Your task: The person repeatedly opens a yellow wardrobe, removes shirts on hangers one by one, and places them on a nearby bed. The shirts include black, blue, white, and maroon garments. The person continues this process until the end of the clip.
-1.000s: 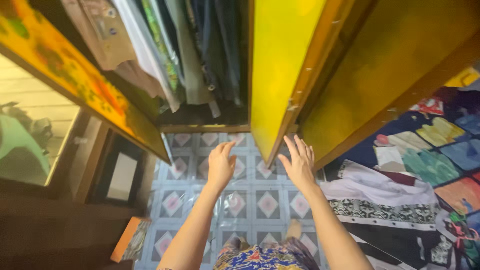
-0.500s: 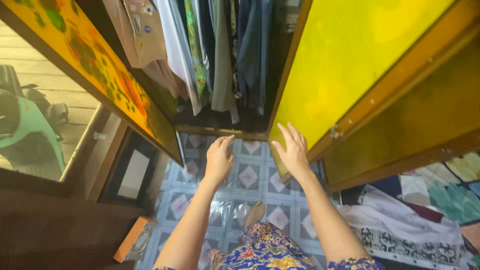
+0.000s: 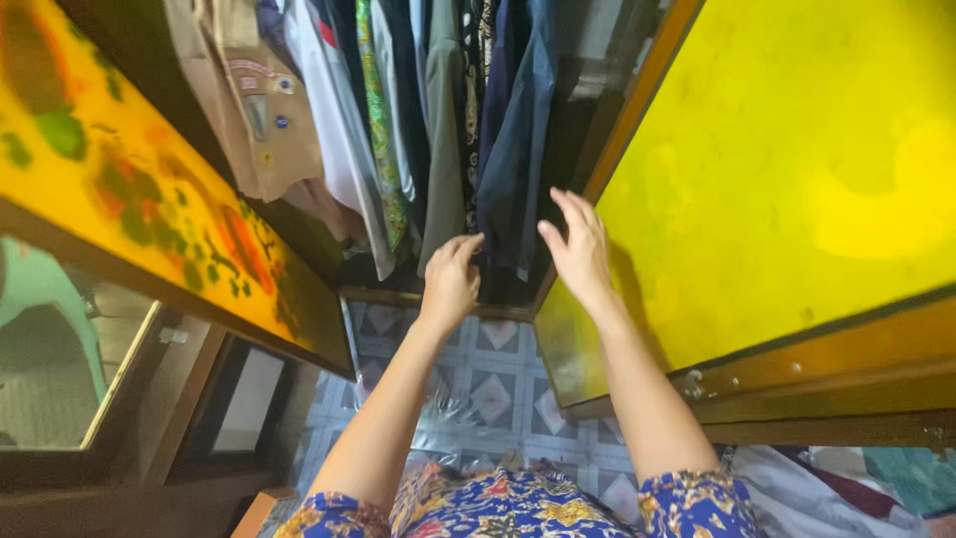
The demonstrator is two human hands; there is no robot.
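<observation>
Wardrobe stands open, seen from above through the head camera. Both bare arms reach up and forward into the opening. Left hand [image 3: 450, 277] has its fingers curled loosely inward, holding nothing, knuckles close below the hems of the hanging clothes; whether the fingertips touch cloth cannot be told from this angle. Right hand [image 3: 578, 249] is spread, fingers apart and raised, empty, just beside the inner edge of the yellow door [image 3: 797, 169] and near the dark blue garment [image 3: 508, 169]. The hanging clothes fill the wardrobe interior ahead of both hands: a tan shirt with small patches [image 3: 249, 110] at far left, then a white garment [image 3: 329, 130], a green patterned one [image 3: 378, 149], a grey-green one [image 3: 443, 130], and the dark blue one nearest the right hand. The left door [image 3: 129, 199], painted yellow with green and orange blotches, swings out on the left side; the yellow door on the right is plain and takes up most of the upper right of the view. Below the arms lies a tiled floor [image 3: 493, 389] with diamond patterns, pale blue and pink. The person's blue floral dress [image 3: 518, 508] shows at the bottom edge. A folded pile of cloth [image 3: 856, 483] lies at lower right, partly cut off.
</observation>
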